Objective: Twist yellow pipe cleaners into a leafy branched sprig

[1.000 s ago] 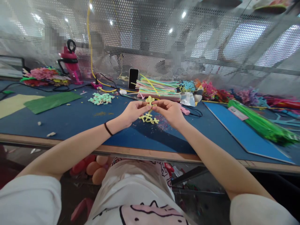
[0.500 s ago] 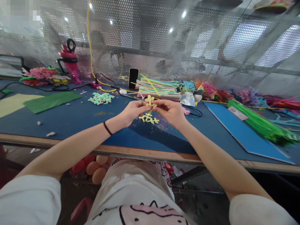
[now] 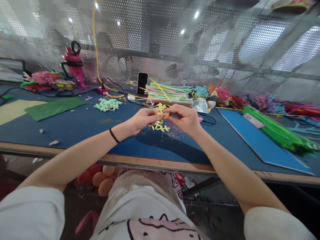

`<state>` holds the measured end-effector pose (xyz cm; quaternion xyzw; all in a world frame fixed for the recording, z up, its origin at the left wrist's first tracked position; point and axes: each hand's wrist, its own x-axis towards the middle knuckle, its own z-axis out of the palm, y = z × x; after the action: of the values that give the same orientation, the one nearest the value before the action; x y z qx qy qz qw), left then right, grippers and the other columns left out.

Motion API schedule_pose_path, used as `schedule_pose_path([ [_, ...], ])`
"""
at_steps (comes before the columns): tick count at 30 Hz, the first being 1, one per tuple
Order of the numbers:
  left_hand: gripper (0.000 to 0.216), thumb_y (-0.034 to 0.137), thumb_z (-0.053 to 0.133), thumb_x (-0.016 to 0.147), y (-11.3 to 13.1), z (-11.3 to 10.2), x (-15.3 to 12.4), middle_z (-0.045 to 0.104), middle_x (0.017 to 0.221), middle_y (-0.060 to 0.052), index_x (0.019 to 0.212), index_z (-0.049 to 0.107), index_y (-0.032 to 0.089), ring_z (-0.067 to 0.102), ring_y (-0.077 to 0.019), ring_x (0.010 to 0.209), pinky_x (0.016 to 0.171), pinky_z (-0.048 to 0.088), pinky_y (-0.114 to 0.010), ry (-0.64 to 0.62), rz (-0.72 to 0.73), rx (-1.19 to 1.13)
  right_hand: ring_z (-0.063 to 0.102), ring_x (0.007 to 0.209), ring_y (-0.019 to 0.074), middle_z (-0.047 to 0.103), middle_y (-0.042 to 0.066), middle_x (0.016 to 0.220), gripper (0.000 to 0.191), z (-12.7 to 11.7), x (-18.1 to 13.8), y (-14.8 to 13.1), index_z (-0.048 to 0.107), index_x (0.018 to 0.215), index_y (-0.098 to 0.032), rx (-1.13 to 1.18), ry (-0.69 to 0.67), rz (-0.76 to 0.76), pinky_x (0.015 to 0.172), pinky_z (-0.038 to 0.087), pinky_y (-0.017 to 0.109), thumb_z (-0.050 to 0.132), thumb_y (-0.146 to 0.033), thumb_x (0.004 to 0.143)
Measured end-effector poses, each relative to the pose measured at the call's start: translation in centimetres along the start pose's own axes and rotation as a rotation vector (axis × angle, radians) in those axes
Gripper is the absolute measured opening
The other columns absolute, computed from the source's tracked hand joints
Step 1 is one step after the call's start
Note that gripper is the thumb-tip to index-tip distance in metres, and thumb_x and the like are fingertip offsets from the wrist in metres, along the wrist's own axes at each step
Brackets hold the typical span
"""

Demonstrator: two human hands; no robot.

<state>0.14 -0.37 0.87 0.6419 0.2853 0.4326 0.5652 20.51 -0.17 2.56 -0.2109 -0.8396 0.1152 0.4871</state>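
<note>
Between my two hands is a yellow pipe-cleaner flower (image 3: 160, 107) with rounded, looped petals, held just above the table. My left hand (image 3: 145, 119) pinches it from the left with thumb and forefinger. From the other side, my right hand (image 3: 183, 117) grips it with closed fingertips, which hide part of its lower petals. Below the hands, several more yellow pipe-cleaner pieces (image 3: 162, 128) lie on the blue table mat (image 3: 120, 133). A pile of mint-green pipe-cleaner shapes (image 3: 107, 104) rests further left.
A bundle of pastel pipe cleaners (image 3: 168, 93) lies behind my hands, near a phone (image 3: 142, 83) standing upright. To the right are a blue board (image 3: 252, 136) and a green packet (image 3: 277, 130). A pink bottle (image 3: 76, 68) and green sheet (image 3: 55, 108) are left.
Both hands have shifted slightly to the right with the yellow flower. My right hand has turned a little and its fingers sit differently on the petals.
</note>
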Motion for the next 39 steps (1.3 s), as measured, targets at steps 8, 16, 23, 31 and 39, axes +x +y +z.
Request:
schedule_pose_path([
  [8, 0.034, 0.046, 0.077, 0.072, 0.4, 0.3, -0.2, 0.055, 0.063, 0.002, 0.073, 0.068, 0.014, 0.037, -0.0052, 0.053, 0.050, 0.026, -0.022, -0.011, 0.011, 0.053, 0.066, 0.081, 0.0197, 0.073, 0.005, 0.087, 0.016, -0.7, 0.3, -0.4, 0.076, 0.091, -0.026, -0.077, -0.060, -0.089, 0.074, 0.053, 0.034, 0.067, -0.038, 0.087],
  [16, 0.033, 0.045, 0.078, 0.071, 0.0, 0.1, 0.0, 0.072, 0.079, -0.005, 0.080, 0.074, 0.014, 0.057, -0.0105, 0.068, 0.063, 0.042, -0.023, 0.081, 0.120, 0.187, 0.065, 0.083, 0.0220, 0.073, 0.006, 0.088, 0.015, -0.9, 0.2, -0.2, 0.073, 0.087, -0.026, -0.189, -0.086, -0.057, 0.076, 0.053, 0.037, 0.065, -0.039, 0.089],
  [23, 0.031, 0.043, 0.071, 0.076, -0.8, 0.3, 0.2, 0.071, 0.078, -0.006, 0.083, 0.073, 0.013, 0.057, -0.0112, 0.066, 0.064, 0.044, -0.024, 0.162, 0.190, 0.274, 0.064, 0.084, 0.0220, 0.073, 0.006, 0.089, 0.014, -0.9, 0.2, -0.1, 0.074, 0.092, -0.026, -0.206, -0.094, -0.112, 0.077, 0.052, 0.037, 0.061, -0.032, 0.091],
  [31, 0.020, 0.033, 0.062, 0.084, 0.0, 0.1, -0.7, 0.067, 0.070, -0.003, 0.083, 0.073, 0.016, 0.052, -0.0124, 0.062, 0.062, 0.037, -0.025, 0.285, 0.432, 0.823, 0.060, 0.069, 0.0173, 0.069, 0.005, 0.077, 0.019, -0.1, 0.1, -1.2, 0.072, 0.082, -0.021, -0.226, -0.068, 0.047, 0.065, 0.048, 0.032, 0.063, -0.037, 0.088],
  [39, 0.019, 0.032, 0.059, 0.087, -0.4, -0.6, -0.4, 0.072, 0.082, -0.007, 0.088, 0.074, 0.021, 0.060, -0.0176, 0.077, 0.078, 0.042, -0.029, 0.212, 0.616, 1.004, 0.045, 0.049, 0.0106, 0.055, -0.001, 0.053, 0.035, 0.5, 0.0, -0.9, 0.069, 0.066, -0.016, 0.237, -0.058, 0.652, 0.047, 0.035, 0.027, 0.080, -0.049, 0.069],
])
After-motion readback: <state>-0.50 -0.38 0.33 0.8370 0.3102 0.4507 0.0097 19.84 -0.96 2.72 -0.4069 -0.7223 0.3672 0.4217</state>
